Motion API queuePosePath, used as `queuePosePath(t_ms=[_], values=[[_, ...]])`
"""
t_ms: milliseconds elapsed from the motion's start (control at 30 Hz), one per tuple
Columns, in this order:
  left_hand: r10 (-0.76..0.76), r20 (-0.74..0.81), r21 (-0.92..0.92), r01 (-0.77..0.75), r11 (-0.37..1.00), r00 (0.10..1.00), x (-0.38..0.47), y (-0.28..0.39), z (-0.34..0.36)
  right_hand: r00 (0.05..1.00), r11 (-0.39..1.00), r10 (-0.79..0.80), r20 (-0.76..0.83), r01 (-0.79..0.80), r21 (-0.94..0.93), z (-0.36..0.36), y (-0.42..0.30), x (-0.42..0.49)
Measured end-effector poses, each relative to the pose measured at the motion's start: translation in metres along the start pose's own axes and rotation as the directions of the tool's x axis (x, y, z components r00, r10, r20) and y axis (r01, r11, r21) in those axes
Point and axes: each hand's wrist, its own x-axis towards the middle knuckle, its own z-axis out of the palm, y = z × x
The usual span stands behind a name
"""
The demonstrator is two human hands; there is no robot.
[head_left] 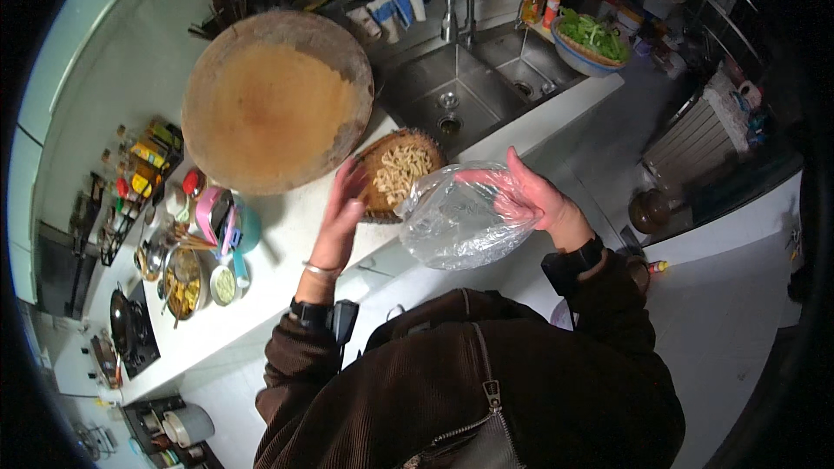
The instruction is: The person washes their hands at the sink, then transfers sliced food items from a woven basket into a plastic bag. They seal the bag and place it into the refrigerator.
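My right hand [531, 198] has its fingers inside a clear plastic bag [456, 228], with the thumb raised outside it. The bag hangs loosely in front of the counter edge and overlaps one side of a small woven basket [371, 208]. Pale, strip-like food pieces [404, 169] lie in that basket. My left hand [340, 212] is beside the basket's left rim, fingers extended and blurred, with nothing in it; whether it touches the rim I cannot tell. Behind it stands a large round brown board or tray [277, 104] with a tan middle.
A double steel sink [456, 94] with a faucet [449, 13] is set into the counter [287, 254]. Leafy greens [593, 36] fill a bowl at its right. Leftward are a pot of food [184, 286], a small bowl [223, 285], bottles [146, 166] and a wok [124, 316].
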Motion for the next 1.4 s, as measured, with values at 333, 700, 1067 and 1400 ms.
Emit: queuePosePath(t_ms=[333, 700, 1067, 1400], values=[[-0.268, 0.078, 0.287, 0.236, 0.929, 0.96, 0.03, -0.016, 0.025, 0.953, 0.543, -0.147, -0.266, -0.147, -0.827, -0.033, -0.01, -0.026], [-0.514, 0.184, -0.279, 0.546, 0.79, 0.838, 0.015, -0.002, 0.046, 0.889, 0.991, -0.135, -0.437, 0.109, -0.084, -0.047, 0.024, -0.037], [-0.491, 0.106, -0.247, 0.502, 0.829, 0.864, 0.004, -0.013, 0.029, 0.833, 0.962, -0.255, -0.491, 0.268, -0.045, -0.04, 0.004, -0.066], [0.443, 0.233, 0.885, -0.377, 0.272, 0.866, 0.0, -0.011, 0.039, 0.382, -0.36, -0.871, 0.309, -0.069, -0.93, -0.031, 0.008, -0.08]])
